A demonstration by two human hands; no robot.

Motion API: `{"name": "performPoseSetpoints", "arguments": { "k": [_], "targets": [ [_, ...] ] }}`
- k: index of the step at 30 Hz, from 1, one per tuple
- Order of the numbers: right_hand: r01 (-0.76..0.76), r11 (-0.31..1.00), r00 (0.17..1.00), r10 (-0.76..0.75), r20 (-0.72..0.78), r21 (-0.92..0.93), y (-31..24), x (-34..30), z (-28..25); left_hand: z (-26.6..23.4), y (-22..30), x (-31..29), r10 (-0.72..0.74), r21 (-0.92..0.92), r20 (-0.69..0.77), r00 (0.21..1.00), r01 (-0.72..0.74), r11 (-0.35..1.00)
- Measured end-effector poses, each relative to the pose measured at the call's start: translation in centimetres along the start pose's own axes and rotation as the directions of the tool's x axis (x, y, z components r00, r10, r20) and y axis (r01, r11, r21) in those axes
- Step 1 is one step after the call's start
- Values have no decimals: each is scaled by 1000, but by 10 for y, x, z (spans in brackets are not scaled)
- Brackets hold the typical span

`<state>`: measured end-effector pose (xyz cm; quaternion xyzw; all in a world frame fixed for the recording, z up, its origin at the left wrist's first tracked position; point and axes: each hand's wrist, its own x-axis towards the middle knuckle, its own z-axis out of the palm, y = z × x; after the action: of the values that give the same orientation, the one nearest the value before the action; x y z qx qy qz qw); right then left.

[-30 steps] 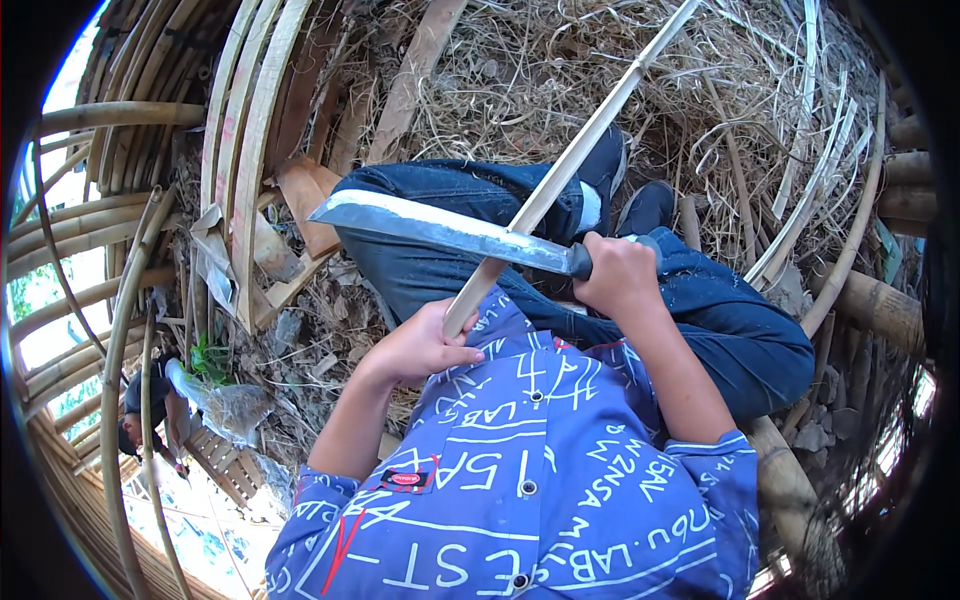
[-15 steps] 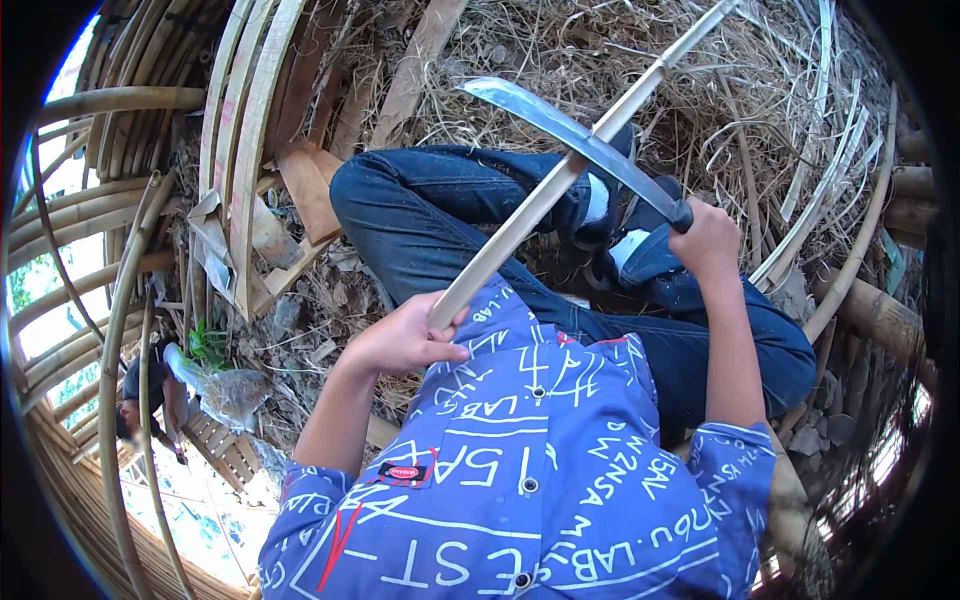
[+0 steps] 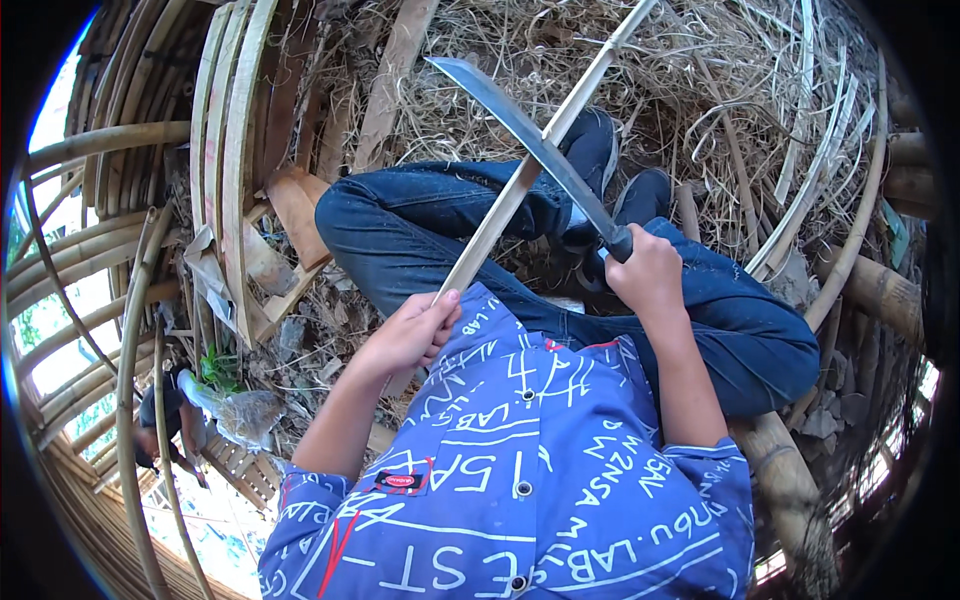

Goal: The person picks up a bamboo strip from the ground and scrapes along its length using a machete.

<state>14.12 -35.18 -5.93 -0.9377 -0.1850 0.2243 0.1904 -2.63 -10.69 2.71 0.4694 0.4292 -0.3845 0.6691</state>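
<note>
A long pale bamboo strip [image 3: 487, 235] slants from my lap up to the far right, and my left hand [image 3: 410, 332] grips it near its lower end. The thumb lies along the strip, and a short tail of it shows below the hand. My right hand [image 3: 645, 272] is wrapped round the dark handle of a machete [image 3: 530, 140]. The curved blade crosses the strip and touches it at about its middle, with the tip pointing up and left. My jeans-clad legs [image 3: 400, 225] are folded beneath both.
Dry shavings [image 3: 690, 110] cover the ground ahead. Split bamboo slats [image 3: 235, 130] lean at the left, beside a brown wood piece [image 3: 297, 212]. Thick bamboo poles [image 3: 885, 300] lie at the right. Beyond the bamboo framework at the lower left, another person [image 3: 165, 415] bends down.
My right hand and the machete have moved left and slightly nearer me. The strip has shifted left, and its tail now shows below my left hand, whose thumb has moved onto the strip.
</note>
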Motion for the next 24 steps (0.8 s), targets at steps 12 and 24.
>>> {"name": "performPoseSetpoints", "arguments": {
  "k": [12, 24],
  "targets": [
    [269, 961, 958, -260, 119, -70, -21, -6, 5, 16, -8, 16, 133, 77, -32, 991, -130, 989],
    [187, 962, 976, -205, -70, -198, 2, 87, -7, 18, -14, 7, 123, 6, -44, 991, -123, 992]
  ]
}}
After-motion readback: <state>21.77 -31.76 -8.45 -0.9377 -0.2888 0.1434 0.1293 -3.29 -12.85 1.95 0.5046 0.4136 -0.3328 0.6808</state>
